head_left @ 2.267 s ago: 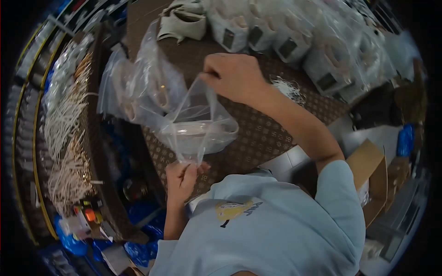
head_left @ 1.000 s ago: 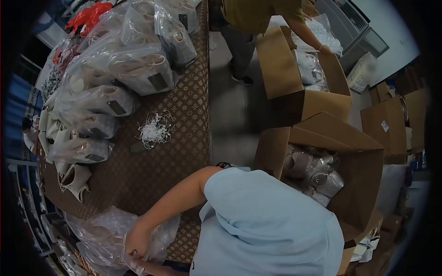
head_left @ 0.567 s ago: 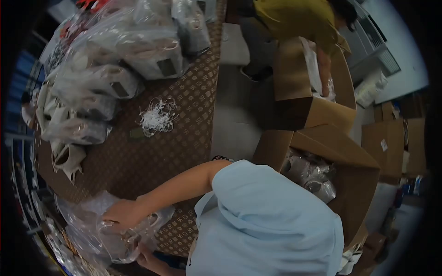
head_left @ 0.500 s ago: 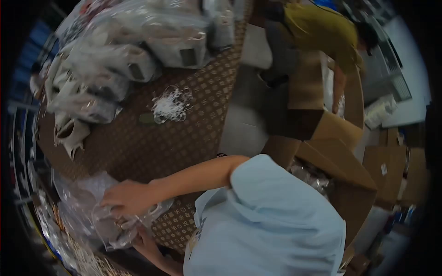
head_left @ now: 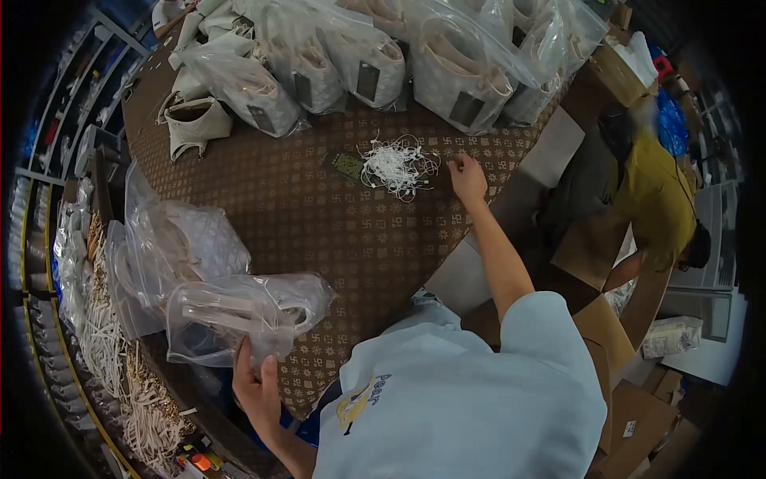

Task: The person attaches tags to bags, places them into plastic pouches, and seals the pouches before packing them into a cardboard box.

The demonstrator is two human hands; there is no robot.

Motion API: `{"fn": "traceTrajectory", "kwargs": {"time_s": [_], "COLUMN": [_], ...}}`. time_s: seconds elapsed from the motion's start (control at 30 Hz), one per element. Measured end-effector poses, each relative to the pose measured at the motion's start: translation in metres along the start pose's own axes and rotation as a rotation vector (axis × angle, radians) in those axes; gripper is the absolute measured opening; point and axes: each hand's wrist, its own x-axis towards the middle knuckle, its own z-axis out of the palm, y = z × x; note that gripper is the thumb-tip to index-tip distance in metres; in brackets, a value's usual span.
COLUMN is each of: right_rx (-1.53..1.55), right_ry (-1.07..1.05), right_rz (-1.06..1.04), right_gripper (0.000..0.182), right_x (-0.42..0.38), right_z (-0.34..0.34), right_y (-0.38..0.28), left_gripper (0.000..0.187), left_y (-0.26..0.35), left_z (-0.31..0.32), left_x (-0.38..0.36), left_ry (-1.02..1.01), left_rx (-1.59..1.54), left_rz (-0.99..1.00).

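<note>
A handbag in a clear plastic bag (head_left: pixel 239 311) lies on its side near the table's left front edge. My left hand (head_left: pixel 259 387) is at its near edge, thumb and fingers apart, fingertips against the plastic. My right hand (head_left: pixel 469 182) is over the table, just right of a tangled pile of white string tag loops (head_left: pixel 396 166). Its fingers are curled together; anything between them is too small to make out. A small green card (head_left: pixel 348 165) lies at the pile's left side. Another bagged handbag (head_left: pixel 195 239) stands behind the nearest one.
Several bagged handbags (head_left: pixel 459 76) with dark tags line the table's far side. An unbagged cream bag (head_left: pixel 198 124) sits at far left. White straps (head_left: pixel 152 415) hang at lower left. At right, a person in a yellow shirt (head_left: pixel 658 188) bends over a cardboard box (head_left: pixel 590 247).
My right hand has left the plastic-covered handbag and reached across to beside the string pile. My left hand stays by the bag. The view has turned, showing more of the table.
</note>
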Motion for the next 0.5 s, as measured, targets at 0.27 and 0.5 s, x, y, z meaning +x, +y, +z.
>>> {"fn": "traceTrajectory", "kwargs": {"time_s": [0.27, 0.5], "right_rx": [-0.17, 0.443], "right_ry": [-0.115, -0.161], "right_rz": [-0.113, -0.185], "right_gripper": [0.027, 0.023], "right_x": [0.053, 0.058], "right_z": [0.04, 0.019], "right_y": [0.001, -0.02], "left_gripper": [0.027, 0.025], "left_y": [0.045, 0.038], "left_z": [-0.028, -0.018], "left_x": [-0.02, -0.031], "left_ry": [0.016, 0.044], "left_rx": [0.334, 0.082], "left_rz": [0.181, 0.999]}}
